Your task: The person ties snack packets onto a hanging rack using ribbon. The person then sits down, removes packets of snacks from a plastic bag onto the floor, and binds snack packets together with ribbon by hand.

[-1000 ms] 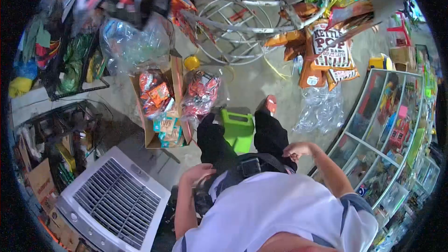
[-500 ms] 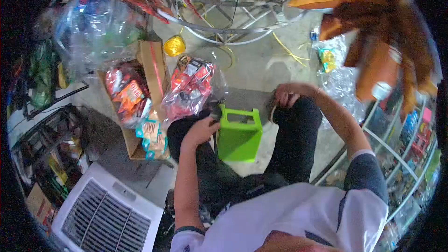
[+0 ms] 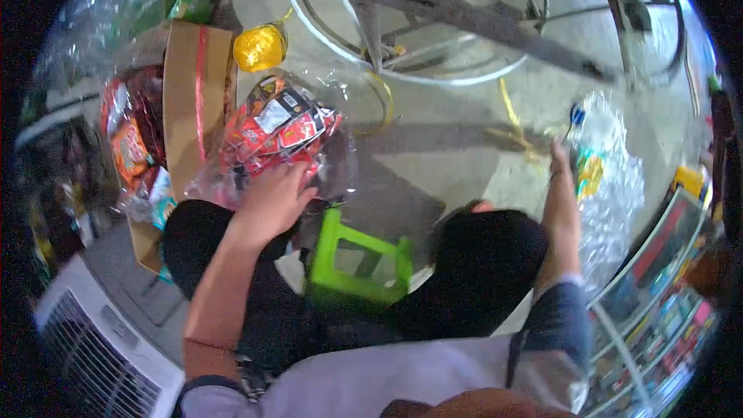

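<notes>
Head view: left hand point(image 3: 272, 200) touches crinkled clear plastic bag point(image 3: 282, 125).

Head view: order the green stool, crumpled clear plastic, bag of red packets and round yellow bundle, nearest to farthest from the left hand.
From the left hand:
1. Bag of red packets, right at the fingertips.
2. Green stool, between the knees.
3. Round yellow bundle, on the floor beyond the bag.
4. Crumpled clear plastic, far right.
</notes>
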The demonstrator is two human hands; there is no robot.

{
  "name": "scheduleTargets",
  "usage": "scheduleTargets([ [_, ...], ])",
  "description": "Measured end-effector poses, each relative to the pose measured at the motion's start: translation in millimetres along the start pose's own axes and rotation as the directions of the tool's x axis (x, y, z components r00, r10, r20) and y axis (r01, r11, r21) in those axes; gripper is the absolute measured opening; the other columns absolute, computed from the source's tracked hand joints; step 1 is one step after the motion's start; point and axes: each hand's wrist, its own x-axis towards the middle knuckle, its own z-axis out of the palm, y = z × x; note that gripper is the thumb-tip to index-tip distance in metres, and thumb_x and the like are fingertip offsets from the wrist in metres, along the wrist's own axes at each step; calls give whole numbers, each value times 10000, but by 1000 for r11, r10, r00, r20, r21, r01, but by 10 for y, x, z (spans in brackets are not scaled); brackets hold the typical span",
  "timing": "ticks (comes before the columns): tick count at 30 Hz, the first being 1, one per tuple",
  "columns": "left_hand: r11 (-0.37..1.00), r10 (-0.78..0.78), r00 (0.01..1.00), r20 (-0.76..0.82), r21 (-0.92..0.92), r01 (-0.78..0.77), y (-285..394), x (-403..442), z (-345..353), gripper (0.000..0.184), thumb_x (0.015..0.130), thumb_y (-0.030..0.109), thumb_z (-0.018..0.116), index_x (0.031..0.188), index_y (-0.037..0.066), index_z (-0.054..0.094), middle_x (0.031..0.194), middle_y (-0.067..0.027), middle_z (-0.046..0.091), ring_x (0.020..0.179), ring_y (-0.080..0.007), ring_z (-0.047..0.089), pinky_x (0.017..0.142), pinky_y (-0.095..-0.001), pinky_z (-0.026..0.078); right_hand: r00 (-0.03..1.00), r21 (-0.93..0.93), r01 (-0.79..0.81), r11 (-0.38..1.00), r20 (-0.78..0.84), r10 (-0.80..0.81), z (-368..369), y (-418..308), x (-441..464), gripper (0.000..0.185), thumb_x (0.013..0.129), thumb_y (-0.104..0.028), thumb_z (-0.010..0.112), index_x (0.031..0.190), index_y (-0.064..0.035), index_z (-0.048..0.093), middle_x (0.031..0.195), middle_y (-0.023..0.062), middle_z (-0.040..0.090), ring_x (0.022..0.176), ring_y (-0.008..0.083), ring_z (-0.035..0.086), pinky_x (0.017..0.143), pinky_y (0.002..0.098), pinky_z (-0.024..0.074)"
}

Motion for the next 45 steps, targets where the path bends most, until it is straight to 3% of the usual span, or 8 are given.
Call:
scheduleTargets([
  [11, 995, -59, 983, 173, -66, 71, -20, 278, -4, 429, 908, 413, 538, 1157, 67, 587, 1128, -182, 639, 1050, -356, 610, 888, -457, 480, 927, -212, 74, 974, 374, 10, 195, -84, -567, 411, 965, -200, 451, 1296, 30, 530, 1230, 107, 603, 1147, 211, 544, 983, 338, 401],
  [17, 983, -24, 971, 240, 181, -20, -130, 114, 420, 457, 899, 444, 545, 1265, 170, 556, 1234, -184, 555, 1142, -391, 538, 932, -500, 459, 959, -64, -82, 995, -276, 61, -75, 17, -553, 592, 958, -420, 495, 1354, 21, 482, 1340, 123, 540, 1229, 238, 487, 1030, 350, 360],
  [21, 865, 478, 585, 655, -235, -444, -61, -165, 2020, 719, 847, 488, 621, 1468, 260, 342, 1394, -207, 457, 1230, -368, 488, 1020, -479, 399, 923, 176, -229, 957, -274, 271, -241, 704, 271, 678, 936, -505, 512, 1372, 13, 466, 1386, 112, 500, 1288, 249, 428, 1062, 337, 317],
  [24, 867, 284, -12, 959, -262, -423, 401, -97, 1989, 797, 825, 387, 668, 1498, 361, 241, 1333, -148, 535, 1193, -308, 532, 980, -441, 425, 938, 107, -226, 968, -245, 246, 30, 315, -247, 667, 949, -469, 512, 1402, 11, 418, 1412, 100, 468, 1315, 219, 390, 1083, 327, 276],
  [27, 932, 69, -110, 992, -103, -347, 571, 7, 1630, 930, 777, 192, 714, 1484, 476, 181, 1365, -141, 519, 1178, -286, 547, 922, -414, 463, 992, -139, -123, 983, -44, 118, -162, 940, 77, 601, 971, -397, 502, 1424, -18, 391, 1445, 90, 430, 1358, 205, 336, 1108, 321, 225],
  [36, 869, 434, 89, 896, -391, -304, 99, -346, 2300, 1095, 698, 0, 739, 1504, 433, 137, 1534, -138, 299, 1347, -325, 379, 1076, -453, 361, 881, -600, -20, 800, -389, -270, -144, 792, 107, 390, 981, -331, 419, 985, 21, 586, 661, 160, 578, 675, 304, 613, 659, 448, 475],
  [38, 878, 450, 142, 881, -408, -252, 67, -512, 2329, 1093, 696, -2, 744, 1503, 429, 146, 1534, -139, 296, 1363, -327, 356, 1086, -461, 350, 960, -85, -52, 995, -280, 26, 55, 331, -70, 426, 998, -352, 397, 1011, 20, 604, 692, 151, 580, 708, 292, 587, 735, 420, 470],
  [45, 878, 418, 14, 908, -400, -263, 225, -295, 2050, 1070, 690, 67, 784, 1511, 371, 168, 1491, -177, 348, 1312, -355, 410, 1066, -439, 370, 911, -247, 16, 969, -395, -116, 331, 164, -351, 505, 994, -369, 385, 1293, 14, 524, 1338, 250, 502, 1280, 371, 432, 1035, 414, 357],
])
